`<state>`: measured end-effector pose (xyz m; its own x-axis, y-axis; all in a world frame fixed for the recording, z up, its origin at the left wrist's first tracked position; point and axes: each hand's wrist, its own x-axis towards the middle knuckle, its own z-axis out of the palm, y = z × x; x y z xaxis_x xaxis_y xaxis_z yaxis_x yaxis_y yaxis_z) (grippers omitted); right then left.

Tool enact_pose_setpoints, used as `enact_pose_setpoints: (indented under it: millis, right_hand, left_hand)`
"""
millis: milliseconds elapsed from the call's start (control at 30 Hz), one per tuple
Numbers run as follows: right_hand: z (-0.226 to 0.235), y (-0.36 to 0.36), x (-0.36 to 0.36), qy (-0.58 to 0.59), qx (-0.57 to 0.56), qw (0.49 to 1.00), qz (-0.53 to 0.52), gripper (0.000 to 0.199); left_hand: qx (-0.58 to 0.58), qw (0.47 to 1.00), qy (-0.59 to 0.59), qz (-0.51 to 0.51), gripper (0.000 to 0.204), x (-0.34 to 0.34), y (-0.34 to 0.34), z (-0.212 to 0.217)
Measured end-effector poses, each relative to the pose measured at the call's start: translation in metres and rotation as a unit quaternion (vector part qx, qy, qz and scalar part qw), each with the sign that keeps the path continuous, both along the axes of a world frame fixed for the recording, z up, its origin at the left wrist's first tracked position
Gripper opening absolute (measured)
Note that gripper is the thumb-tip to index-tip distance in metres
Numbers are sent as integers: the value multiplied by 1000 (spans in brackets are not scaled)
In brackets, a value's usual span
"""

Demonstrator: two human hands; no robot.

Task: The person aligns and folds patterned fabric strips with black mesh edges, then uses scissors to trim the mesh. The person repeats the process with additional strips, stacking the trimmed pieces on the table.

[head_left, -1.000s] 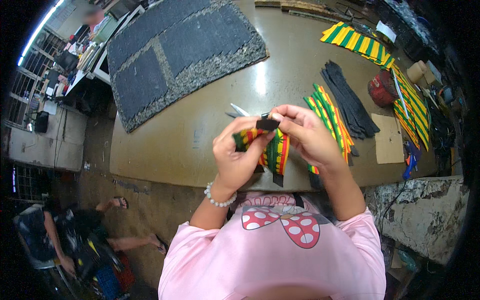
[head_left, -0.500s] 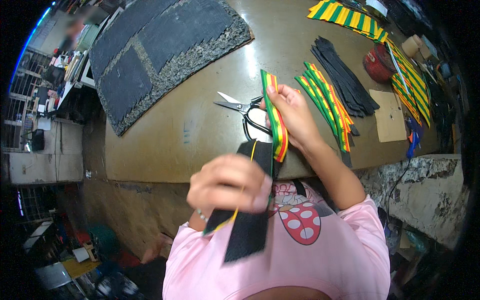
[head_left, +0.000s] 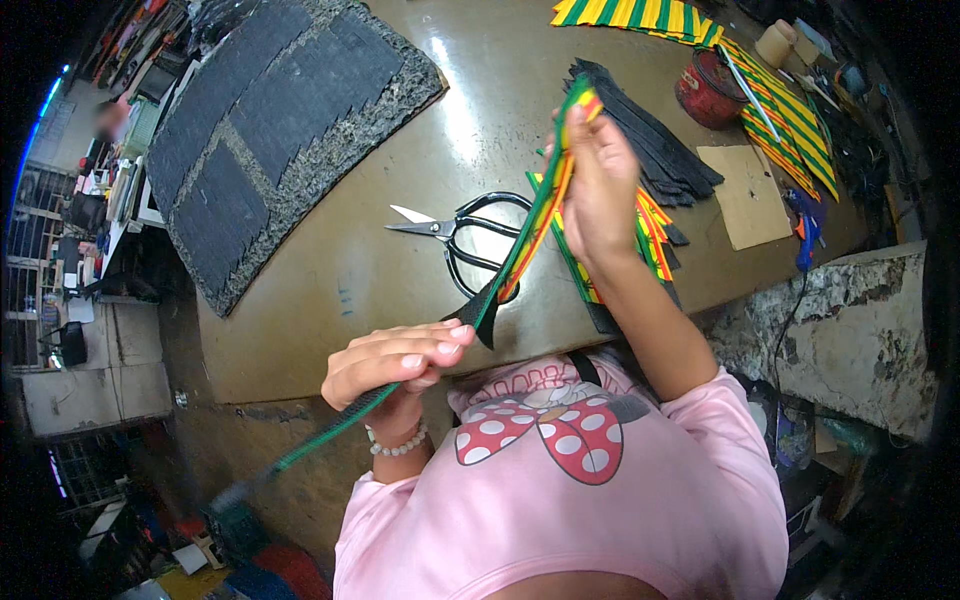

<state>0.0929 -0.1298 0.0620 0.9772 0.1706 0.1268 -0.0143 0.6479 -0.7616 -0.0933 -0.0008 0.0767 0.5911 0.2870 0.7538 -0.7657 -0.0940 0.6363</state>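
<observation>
A long fabric strap (head_left: 541, 222), striped green, yellow and red with a black side, stretches slantwise between my hands. My right hand (head_left: 600, 185) pinches its upper part, thumb on top. Lower down, to the left, my left hand (head_left: 395, 365) closes over the black part, its fingers pressed together. The strap twists just before that hand, and a green-edged black tail hangs beyond it to the lower left, blurred at its end. Beneath the strap lies a pair of black-handled scissors (head_left: 436, 229), partly covered by it. More striped straps (head_left: 655, 235) lie behind my right forearm, partly hidden.
Black strips (head_left: 650, 140) are stacked past my right hand. Farther right are a red tin (head_left: 712, 90), cardboard (head_left: 746, 198), yellow-green striped fabric (head_left: 790, 120) and a blue tool (head_left: 806, 232). A rough board with black pieces (head_left: 300, 130) covers the table's (head_left: 390, 290) far left.
My right hand has lifted the strap up and away. My left hand has swung left, drawing the strap out between both hands; the wide black piece and yellow thread no longer show.
</observation>
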Motion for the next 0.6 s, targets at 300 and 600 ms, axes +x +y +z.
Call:
enact_pose_setpoints:
  millis: [300, 600]
  right_hand:
    - [12, -36, 45, 144, -7, 961, -234, 15]
    - [-11, -63, 54, -133, -620, 772, -43, 36]
  left_hand:
    - [-278, 953, -60, 107, 28, -4, -13, 16]
    - [-222, 903, 368, -7, 47, 26, 15, 10]
